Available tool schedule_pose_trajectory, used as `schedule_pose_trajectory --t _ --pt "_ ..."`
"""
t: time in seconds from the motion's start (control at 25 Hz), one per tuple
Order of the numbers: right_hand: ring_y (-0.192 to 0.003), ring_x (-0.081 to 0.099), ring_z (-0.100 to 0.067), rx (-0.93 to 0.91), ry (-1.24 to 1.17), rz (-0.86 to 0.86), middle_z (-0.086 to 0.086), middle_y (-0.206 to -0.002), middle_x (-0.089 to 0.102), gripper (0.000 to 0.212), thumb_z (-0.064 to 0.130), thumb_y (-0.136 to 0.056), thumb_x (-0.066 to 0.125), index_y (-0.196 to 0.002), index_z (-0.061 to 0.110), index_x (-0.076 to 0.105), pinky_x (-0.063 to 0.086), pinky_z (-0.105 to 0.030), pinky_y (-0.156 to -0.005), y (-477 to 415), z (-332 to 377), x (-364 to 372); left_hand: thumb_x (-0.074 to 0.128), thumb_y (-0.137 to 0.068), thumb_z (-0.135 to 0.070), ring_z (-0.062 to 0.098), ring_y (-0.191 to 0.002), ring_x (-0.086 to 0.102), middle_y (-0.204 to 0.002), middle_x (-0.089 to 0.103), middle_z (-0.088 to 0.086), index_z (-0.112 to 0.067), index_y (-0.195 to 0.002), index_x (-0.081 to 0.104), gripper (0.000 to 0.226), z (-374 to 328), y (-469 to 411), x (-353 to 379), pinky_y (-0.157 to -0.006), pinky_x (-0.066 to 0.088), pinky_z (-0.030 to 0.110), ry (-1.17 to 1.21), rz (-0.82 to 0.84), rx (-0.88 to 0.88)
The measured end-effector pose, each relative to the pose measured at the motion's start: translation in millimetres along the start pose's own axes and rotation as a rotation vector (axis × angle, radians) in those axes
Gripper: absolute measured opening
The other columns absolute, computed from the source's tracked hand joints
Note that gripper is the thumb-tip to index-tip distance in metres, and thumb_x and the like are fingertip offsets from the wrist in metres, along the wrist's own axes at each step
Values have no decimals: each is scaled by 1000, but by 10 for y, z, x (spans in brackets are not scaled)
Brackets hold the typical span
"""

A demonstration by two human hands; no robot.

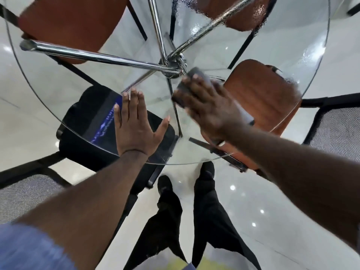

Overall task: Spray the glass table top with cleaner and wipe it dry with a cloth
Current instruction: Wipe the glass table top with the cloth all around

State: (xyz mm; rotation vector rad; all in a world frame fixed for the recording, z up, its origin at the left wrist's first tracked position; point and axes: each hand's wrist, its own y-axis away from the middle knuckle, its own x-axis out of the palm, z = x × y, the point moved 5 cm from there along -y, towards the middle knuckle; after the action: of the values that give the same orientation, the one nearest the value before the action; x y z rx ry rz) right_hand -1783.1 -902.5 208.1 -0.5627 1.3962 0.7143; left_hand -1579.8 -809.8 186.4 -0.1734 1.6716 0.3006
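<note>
Bright, even indoor light from overhead. You see small white hotspots on the glossy pale floor, which read as reflections of ceiling lights. Shadows are soft and faint.

Hard glare streaks run along the chrome legs under the glass table top. The wet patch at the far side ripples whatever lies behind it.

Your left hand, flat on the glass, is fairly sharp. Your right hand and the grey cloth under it are smeared, their edges lost. The blue sleeve at the lower left is soft too.

Strong wide-angle bend: the table rim bows and the mesh chair stretches towards the edge.
</note>
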Motion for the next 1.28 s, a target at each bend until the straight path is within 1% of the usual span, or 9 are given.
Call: schedule_pose_trajectory --t 0.16,0.28,0.36,0.48,0.56,0.68,0.92,1.16,1.28 --pt "-169 3 -25 627 -120 -101 -1 -182 3 58 53 -115 13 -172 41 6 14 -56 -133 146 -848 -123 25 -95 -82 23 -161 -1 -175 2 6 -13 -166 4 101 -15 4 2 -130 5 51 -2 -2 5" --pt "-168 -4 -22 937 -204 -111 2 -182 -4 60 52 -115 18 -171 42 0 10 -58 -134 741 -738 -114 22 -94 -83 23 -161 -1 -175 0 6 -13 -166 2 102 -14 3 -22 -129 5 51 29 6 5" --pt "-168 -3 -27 866 -163 -50 -1 -182 -4 62 50 -115 22 -172 39 1 11 -62 -133 784 -289 -41 21 -94 -84 24 -161 0 -175 1 7 -12 -166 2 103 -13 9 -25 -129 6 52 21 -9 15" --pt "-168 8 -26 333 -129 7 -2 -182 12 59 46 -115 33 -172 37 19 16 -59 -132 442 497 93 25 -95 -83 24 -161 2 -175 3 7 -12 -166 5 103 2 22 0 -129 6 51 20 -15 19" --pt "-167 14 -23 190 -123 -73 0 -180 20 56 47 -115 35 -169 38 29 20 -53 -132 83 457 76 27 -95 -82 23 -161 1 -175 4 6 -12 -166 7 102 -2 -7 28 -130 5 50 5 -22 16" --pt "-168 10 -23 311 -151 -87 1 -181 14 57 49 -115 30 -171 40 21 17 -52 -133 -250 -155 -53 29 -94 -82 22 -161 2 -174 7 5 -13 -166 10 102 -6 -21 -1 -130 6 49 11 -37 8" --pt "-168 -9 -22 790 -192 -43 3 -182 -10 60 50 -117 21 -171 43 -3 9 -62 -133 774 -975 -164 42 -92 -79 27 -160 12 -171 18 12 -10 -164 15 104 -232 -177 -229 -130 2 51 74 -57 56" --pt "-167 18 -22 84 -41 -85 2 -178 26 54 52 -115 32 -168 40 31 23 -53 -131 57 -831 -34 53 -100 -60 27 -159 18 -171 21 9 -8 -163 25 87 -943 -655 -42 -127 16 53 13 -77 498" --pt "-168 9 -25 435 -62 -115 1 -181 14 56 52 -116 21 -171 40 20 19 -58 -131 6 -1861 -179 53 -100 -54 25 -160 13 -173 17 6 -11 -164 23 83 -939 -652 48 -128 16 53 12 -49 565"
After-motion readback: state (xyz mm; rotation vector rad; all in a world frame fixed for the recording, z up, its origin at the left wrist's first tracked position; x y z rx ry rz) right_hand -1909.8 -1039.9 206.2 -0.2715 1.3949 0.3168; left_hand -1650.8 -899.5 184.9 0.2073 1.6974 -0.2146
